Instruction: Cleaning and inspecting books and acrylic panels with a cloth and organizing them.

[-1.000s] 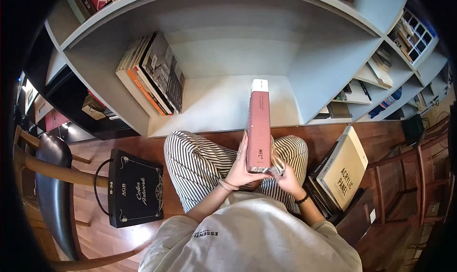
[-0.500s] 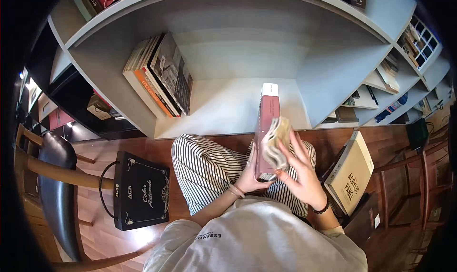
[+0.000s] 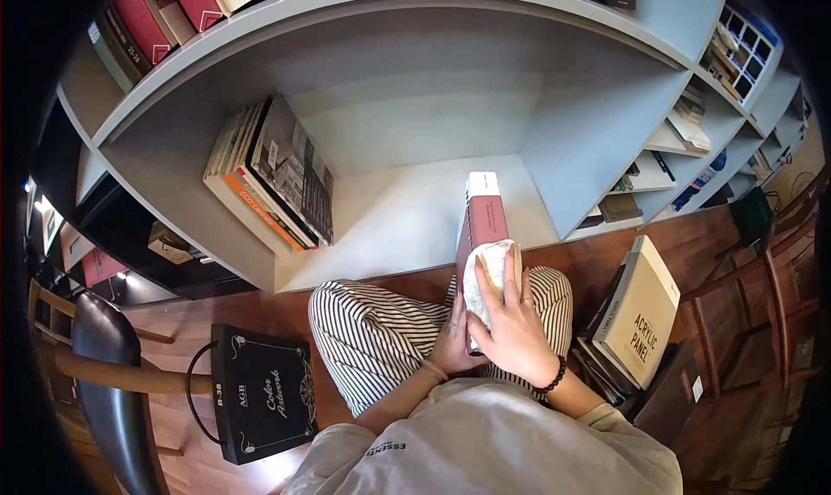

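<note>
A thick book [image 3: 486,218] with a dusty-red face and a white band at its far end stands between my legs, pointing toward the shelf. My left hand [image 3: 451,343] grips it from the left near its close end, the fingers partly hidden behind it. On the book's upward face lies a white cloth [image 3: 481,280], bunched into a pad. My right hand [image 3: 517,329] is laid over this cloth, fingers stretched along it, pressing it to the book. The cloth hides the near part of that face.
Several magazines [image 3: 273,179] lean at the left inside the wide shelf compartment [image 3: 415,192]. A black handled case [image 3: 268,391] is on the floor at left, by a chair [image 3: 108,343]. At right, a cream sample book [image 3: 640,322] rests on a dark stack near a wooden chair [image 3: 744,309].
My right hand has brought the cloth down flat onto the book; before, it was crumpled and held slightly higher. The view has shifted a little, while my left hand keeps its hold.
</note>
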{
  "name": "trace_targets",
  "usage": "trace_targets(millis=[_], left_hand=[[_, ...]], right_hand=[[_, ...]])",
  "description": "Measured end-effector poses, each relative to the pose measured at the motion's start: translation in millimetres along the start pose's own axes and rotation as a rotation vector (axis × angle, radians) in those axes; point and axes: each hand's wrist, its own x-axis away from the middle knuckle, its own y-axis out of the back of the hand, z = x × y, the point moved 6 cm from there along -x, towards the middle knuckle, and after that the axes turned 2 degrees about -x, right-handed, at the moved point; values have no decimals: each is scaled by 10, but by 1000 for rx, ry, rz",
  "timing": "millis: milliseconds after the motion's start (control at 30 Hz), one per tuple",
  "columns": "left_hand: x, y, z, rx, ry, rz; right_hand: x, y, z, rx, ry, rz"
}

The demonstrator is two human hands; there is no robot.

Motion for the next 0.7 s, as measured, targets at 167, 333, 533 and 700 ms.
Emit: trace_targets(millis=[167, 333, 533, 700], left_hand=[[89, -34, 67, 11, 106, 14], [36, 140, -164, 136, 250, 18], [-23, 319, -336, 131, 159, -100], [-20, 328, -374, 39, 93, -142]], right_hand=[[-151, -61, 7, 22, 54, 44], [-476, -158, -138, 56, 53, 30], [-1189, -271, -375, 79, -115, 142], [-1656, -279, -568, 76, -169, 111]])
